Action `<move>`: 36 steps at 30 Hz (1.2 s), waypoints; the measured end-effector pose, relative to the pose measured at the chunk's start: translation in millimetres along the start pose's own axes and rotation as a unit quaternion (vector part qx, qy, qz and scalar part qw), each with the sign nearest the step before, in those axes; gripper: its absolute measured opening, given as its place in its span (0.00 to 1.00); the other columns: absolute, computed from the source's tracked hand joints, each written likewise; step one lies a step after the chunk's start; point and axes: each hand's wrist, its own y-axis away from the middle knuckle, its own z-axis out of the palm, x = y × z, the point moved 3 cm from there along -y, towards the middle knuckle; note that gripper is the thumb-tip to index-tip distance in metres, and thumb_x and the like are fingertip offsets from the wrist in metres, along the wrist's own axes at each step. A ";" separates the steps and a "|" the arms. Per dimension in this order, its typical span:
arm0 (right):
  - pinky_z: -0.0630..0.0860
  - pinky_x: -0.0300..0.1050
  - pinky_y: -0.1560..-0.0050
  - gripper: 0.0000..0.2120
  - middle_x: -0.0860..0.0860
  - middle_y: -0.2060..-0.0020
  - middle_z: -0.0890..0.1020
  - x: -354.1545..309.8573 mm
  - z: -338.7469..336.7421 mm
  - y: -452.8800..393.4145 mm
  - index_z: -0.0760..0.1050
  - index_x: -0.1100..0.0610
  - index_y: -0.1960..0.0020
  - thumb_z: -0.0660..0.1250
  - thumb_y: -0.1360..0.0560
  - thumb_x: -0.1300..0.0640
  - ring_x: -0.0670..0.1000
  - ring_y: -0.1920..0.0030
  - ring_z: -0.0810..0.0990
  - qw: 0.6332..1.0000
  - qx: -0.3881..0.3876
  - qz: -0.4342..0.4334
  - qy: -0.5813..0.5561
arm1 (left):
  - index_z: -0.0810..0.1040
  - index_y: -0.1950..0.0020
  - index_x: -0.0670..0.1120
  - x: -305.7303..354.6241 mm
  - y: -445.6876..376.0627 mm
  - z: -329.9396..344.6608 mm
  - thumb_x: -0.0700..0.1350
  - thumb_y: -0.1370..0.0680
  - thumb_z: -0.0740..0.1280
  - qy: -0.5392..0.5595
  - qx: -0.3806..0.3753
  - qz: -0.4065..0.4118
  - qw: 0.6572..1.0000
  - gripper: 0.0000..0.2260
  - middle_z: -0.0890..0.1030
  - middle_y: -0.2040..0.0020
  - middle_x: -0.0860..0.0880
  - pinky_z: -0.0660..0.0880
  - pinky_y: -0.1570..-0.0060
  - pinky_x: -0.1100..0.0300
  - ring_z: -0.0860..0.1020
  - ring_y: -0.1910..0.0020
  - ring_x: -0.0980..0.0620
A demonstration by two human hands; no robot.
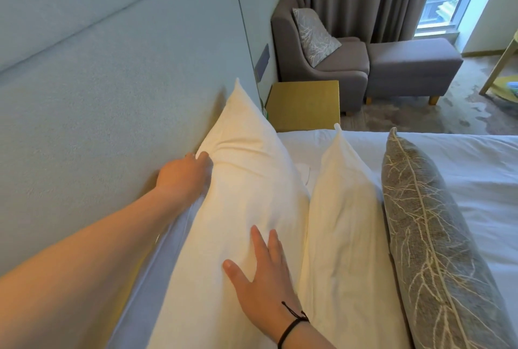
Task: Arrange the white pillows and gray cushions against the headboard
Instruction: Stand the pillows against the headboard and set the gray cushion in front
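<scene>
Standing on edge against the headboard (106,102), the rear white pillow (246,208) has the left hand (182,175) curled over its top edge, pinching the fabric, and the right hand (260,273) pressed flat on its face, fingers spread. Uneven pressure could tip it onto the second white pillow (344,222). Two white pillows and one gray cushion (426,231) line the bed; another cushion (315,34) sits on the armchair (286,40).

Your left hand (182,173) has its fingertips buried behind the rear white pillow (244,208), so you cannot tell how they lie. The bottom edge cuts off both pillows and the gray cushion (429,236). The front pillow (344,222) hides the bed (476,180) beneath.
</scene>
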 end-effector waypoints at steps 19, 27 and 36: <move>0.58 0.56 0.25 0.41 0.48 0.21 0.42 -8.2 26.9 84.2 0.45 0.37 0.23 0.62 0.29 0.30 0.52 0.21 0.46 0.997 -0.047 -0.064 0.015 | 0.66 0.43 0.63 -46.0 397.1 3.9 0.53 0.19 0.60 0.444 -0.149 -0.226 0.854 0.07 0.81 0.57 0.53 0.74 0.57 0.51 0.79 0.61 0.53; 0.57 0.53 0.25 0.43 0.50 0.21 0.42 -10.0 31.4 111.8 0.45 0.39 0.23 0.65 0.29 0.33 0.53 0.21 0.50 0.992 -0.084 -0.087 0.046 | 0.76 0.58 0.52 -46.6 414.6 -9.4 0.52 0.21 0.65 0.521 -0.060 -0.296 0.799 0.08 0.78 0.65 0.53 0.69 0.65 0.57 0.73 0.67 0.54; 0.59 0.54 0.25 0.43 0.49 0.21 0.43 -7.5 40.5 117.1 0.45 0.39 0.22 0.66 0.29 0.34 0.51 0.22 0.51 0.986 -0.111 -0.103 0.068 | 0.75 0.52 0.48 -62.9 428.5 -52.0 0.35 0.27 0.56 0.105 -0.062 -0.282 0.952 0.12 0.73 0.58 0.49 0.74 0.64 0.53 0.75 0.62 0.44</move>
